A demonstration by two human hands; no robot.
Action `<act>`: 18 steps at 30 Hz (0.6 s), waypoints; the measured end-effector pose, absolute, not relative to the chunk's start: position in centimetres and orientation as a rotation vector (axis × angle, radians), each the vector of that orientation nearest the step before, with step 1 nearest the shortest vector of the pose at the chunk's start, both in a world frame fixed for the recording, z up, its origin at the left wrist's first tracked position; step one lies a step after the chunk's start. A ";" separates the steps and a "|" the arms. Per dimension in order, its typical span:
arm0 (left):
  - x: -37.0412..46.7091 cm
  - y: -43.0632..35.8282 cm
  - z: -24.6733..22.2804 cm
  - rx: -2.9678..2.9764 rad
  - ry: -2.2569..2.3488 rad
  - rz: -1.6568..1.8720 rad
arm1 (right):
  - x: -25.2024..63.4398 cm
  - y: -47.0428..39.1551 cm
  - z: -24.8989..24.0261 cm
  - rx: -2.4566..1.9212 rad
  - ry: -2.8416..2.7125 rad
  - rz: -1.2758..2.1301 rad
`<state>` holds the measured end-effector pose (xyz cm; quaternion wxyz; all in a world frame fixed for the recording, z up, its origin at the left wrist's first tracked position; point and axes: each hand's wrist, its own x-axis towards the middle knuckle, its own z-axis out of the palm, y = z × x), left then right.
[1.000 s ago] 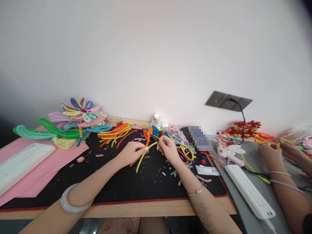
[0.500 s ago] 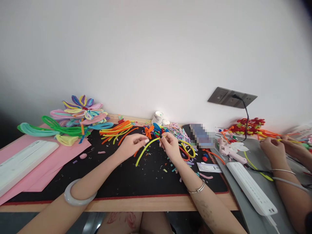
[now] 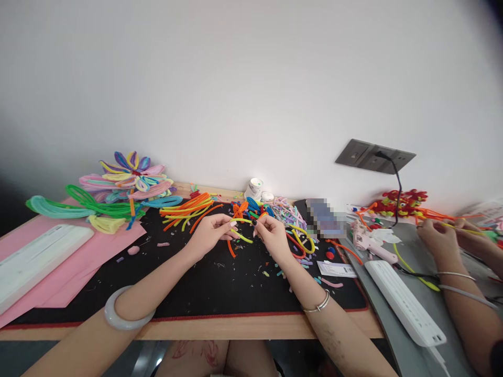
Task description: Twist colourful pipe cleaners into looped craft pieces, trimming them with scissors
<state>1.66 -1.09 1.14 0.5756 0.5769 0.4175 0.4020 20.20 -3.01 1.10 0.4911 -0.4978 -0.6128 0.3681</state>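
A yellow-green fuzzy stem (image 3: pixel 244 221) stretches between my two hands above the black mat (image 3: pixel 220 293). My left hand (image 3: pixel 214 233) pinches it near a bend, and one end sticks out below the fingers toward the right. The stem's other part is pinched in my right hand (image 3: pixel 271 235), whose fingertips have dark nails. An orange stem (image 3: pixel 231 248) shows just below my left fingers; whether they touch it I cannot tell. Behind my hands lie an orange twisted piece (image 3: pixel 240 210) and blue pieces (image 3: pixel 252 204). Orange and yellow stems (image 3: pixel 188 209) lie in a pile to the left.
Fuzzy flowers (image 3: pixel 135 175), pink sheets (image 3: pixel 78 267) and a white device (image 3: pixel 43 262) are at the left. A paper cup (image 3: pixel 254 189), cut scraps (image 3: pixel 288 212) and a phone (image 3: pixel 326 217) stand behind. A glue gun (image 3: pixel 371 243), power strip (image 3: pixel 406 303) and another person's hands (image 3: pixel 451 235) are at right.
My left hand has closed on the yellow-green stem, which was hanging from my right hand to the lower left. It now bends back under my left fingers.
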 end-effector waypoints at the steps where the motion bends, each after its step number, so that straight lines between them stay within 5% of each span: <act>1: 1.7 -1.1 1.2 1.320 0.980 0.976 | 20.2 -3.0 1.0 -1.213 -1.498 0.897; 18: 1.5 -0.9 1.0 1.155 0.995 1.124 | 20.1 -2.5 1.0 -1.050 -1.325 1.269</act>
